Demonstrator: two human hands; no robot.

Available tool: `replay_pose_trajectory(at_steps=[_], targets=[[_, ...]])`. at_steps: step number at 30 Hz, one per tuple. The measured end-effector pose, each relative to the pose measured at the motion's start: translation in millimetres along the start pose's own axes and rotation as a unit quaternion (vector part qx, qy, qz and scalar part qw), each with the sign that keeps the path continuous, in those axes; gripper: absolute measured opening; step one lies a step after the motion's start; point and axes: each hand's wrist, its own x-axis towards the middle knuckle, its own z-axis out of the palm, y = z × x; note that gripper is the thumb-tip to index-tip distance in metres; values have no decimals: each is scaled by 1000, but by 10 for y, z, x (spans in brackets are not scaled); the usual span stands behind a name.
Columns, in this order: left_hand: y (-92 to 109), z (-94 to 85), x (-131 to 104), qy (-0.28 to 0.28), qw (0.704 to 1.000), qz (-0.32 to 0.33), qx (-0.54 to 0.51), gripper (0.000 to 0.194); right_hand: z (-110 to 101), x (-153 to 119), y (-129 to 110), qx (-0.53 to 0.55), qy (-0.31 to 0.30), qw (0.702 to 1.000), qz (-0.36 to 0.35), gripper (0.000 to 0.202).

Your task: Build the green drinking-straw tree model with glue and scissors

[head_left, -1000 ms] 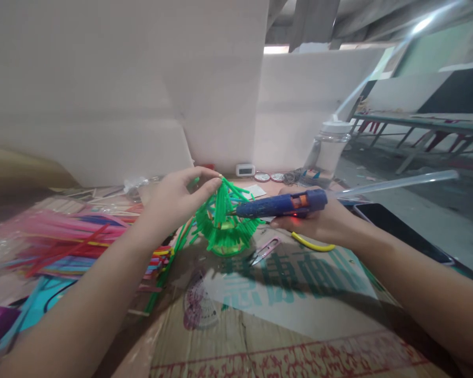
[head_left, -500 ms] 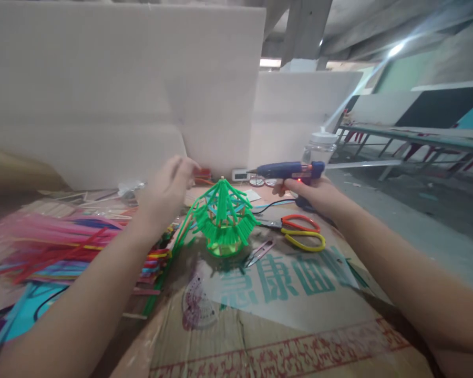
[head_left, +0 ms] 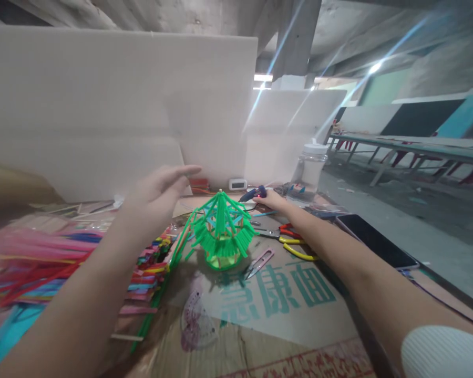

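Observation:
A small green pavilion-like model (head_left: 222, 231) with a pointed roof stands upright at the middle of the table. My left hand (head_left: 163, 191) hovers to its left and behind, fingers extended, touching nothing visible. Beyond the model on the right, my right hand (head_left: 268, 198) is closed on a blue glue gun (head_left: 254, 194), whose nozzle points left and whose small red light shows. Scissors with red and yellow handles (head_left: 299, 251) lie partly under my right forearm. Pink-handled snips (head_left: 261, 262) rest just right of the model.
Colourful pipe cleaners (head_left: 55, 257) are heaped on the left. A clear protractor (head_left: 197, 320) lies in front. Behind are a white digital device (head_left: 237, 184), a lidded clear jar (head_left: 311, 168) and white boards (head_left: 122, 115). A phone (head_left: 376, 241) lies on the right.
My right hand has lowered the glue gun and moved it back to the table's far side. My left hand's fingers have straightened. The view has tilted up, and the phone has come into sight.

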Motion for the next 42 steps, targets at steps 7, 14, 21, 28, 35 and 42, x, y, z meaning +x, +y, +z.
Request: replay_pose_trajectory(at_steps=[7,14,21,28,35,42], targets=[[50,33,-60,-8,999,-22,-26,26,-135,-85,54,-26,19,999,-30,32],[254,29,-165,-44,984,-12,-170,27,-541,-848,-145,-17,234,969,-71,31],[336,157,-238,-75,988,-14,-136,31,-462,-1794,-1094,117,76,946,-291,31],[268,215,-213,-87,983,-18,-161,27,-154,-1883,-1243,162,1,946,-279,33],[241,175,-171,-94,992,-19,-77,31,-60,-1849,-1163,240,22,931,-273,15],[251,166,-167,-89,995,14,-36,30,15,-1827,-1164,430,-81,887,-147,15]])
